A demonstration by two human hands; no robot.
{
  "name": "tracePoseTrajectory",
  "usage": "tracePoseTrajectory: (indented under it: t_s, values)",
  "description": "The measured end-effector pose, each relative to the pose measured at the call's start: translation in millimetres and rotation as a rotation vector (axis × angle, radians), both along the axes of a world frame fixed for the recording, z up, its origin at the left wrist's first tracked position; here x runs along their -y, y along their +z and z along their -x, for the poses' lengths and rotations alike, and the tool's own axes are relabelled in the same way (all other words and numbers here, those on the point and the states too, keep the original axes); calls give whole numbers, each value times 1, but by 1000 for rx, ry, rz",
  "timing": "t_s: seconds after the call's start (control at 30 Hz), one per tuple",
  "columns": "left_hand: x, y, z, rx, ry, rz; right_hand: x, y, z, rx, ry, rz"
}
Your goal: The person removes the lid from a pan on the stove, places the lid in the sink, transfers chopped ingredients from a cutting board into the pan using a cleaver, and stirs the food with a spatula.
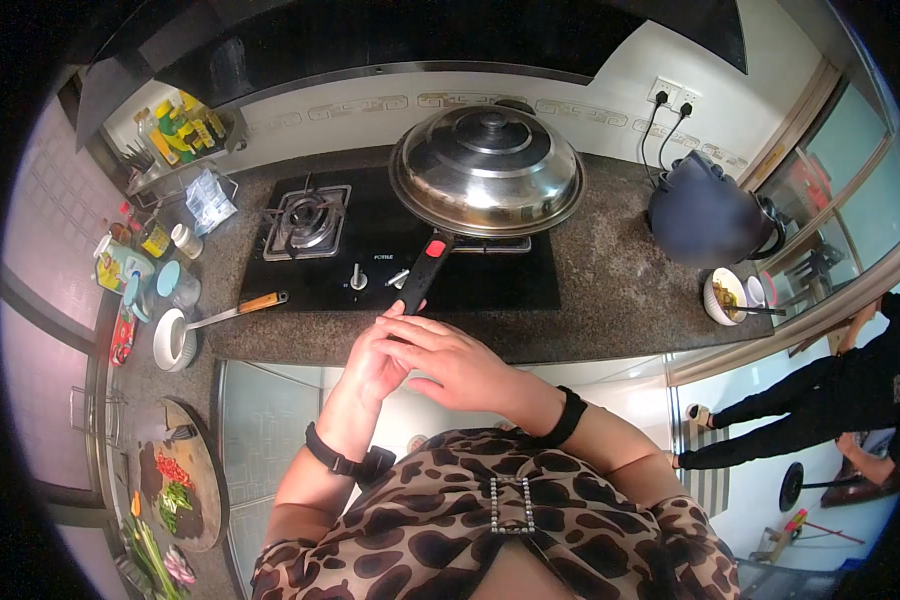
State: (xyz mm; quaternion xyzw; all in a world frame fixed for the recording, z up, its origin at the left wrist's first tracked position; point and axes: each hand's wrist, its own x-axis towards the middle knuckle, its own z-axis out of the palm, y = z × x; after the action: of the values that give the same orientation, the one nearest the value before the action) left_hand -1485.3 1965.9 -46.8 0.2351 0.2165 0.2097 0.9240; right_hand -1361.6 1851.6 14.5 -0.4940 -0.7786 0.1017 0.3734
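A covered steel wok (490, 170) sits on the right burner of the black gas stove (355, 250). Its black handle (425, 275), with a red patch, points toward me. At the handle's end is my left hand (375, 355), its fingers near the tip and partly covered by the other hand; its grip cannot be made out fully. My right hand (450, 362) lies across my left hand, fingers stretched out and holding nothing. The domed lid (450, 150) has a dark knob on top.
At left are a white bowl (174, 340), a spatula (240, 308), jars and bottles. Chopped vegetables lie on a round board (205, 470). At right stand a dark kettle-like appliance (705, 215) and a food bowl (722, 297). Beyond the doorway stands a person in black (850, 390).
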Motion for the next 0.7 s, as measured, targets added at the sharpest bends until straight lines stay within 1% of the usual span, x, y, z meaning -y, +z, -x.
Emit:
tracePoseTrajectory:
  t_s: [0.1,0.4,0.53,0.7]
  values:
    - [4,9,-1,-31,16,13,0,1,0,3,3,1]
    - [4,8,-1,-27,18,4,0,-1,0,-19,15,17]
    - [0,-2,0,-10,-2,8,1,0,0,-17,17,22]
    - [0,-2,0,7,-3,12,1,0,0,-3,9,8]
